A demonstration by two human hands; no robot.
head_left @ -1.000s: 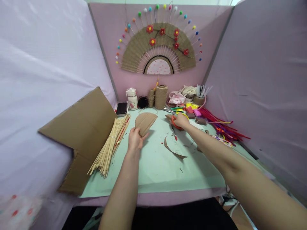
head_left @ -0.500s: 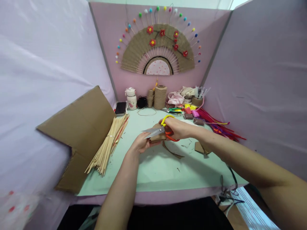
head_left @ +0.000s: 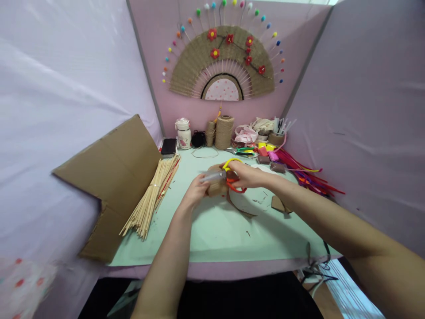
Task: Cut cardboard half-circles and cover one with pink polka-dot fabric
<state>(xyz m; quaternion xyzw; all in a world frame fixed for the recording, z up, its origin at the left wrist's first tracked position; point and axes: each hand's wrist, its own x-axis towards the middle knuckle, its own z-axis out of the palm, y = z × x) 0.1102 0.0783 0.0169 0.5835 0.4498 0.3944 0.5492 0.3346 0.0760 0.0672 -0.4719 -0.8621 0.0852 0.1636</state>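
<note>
My right hand is closed round the yellow and orange handles of a pair of scissors, whose blurred blades point left. Below and behind the blades is a piece of brown cardboard. At its left edge my left hand grips the cardboard, its fingers partly hidden. The blades pass over the cardboard close to the left fingers; whether they touch it I cannot tell. A thin curved cardboard strip lies just to the right, and a small cardboard scrap rests under my right forearm.
A bundle of thin wooden sticks and a large cardboard sheet are on the left. Along the back stand a white bottle, twine spools and green-handled pliers. Red and purple pipe cleaners lie at right. A decorated fan hangs behind.
The cardboard has turned in my left hand and shows more of its face. The scissor blades have come closer together. The view has shifted slightly.
</note>
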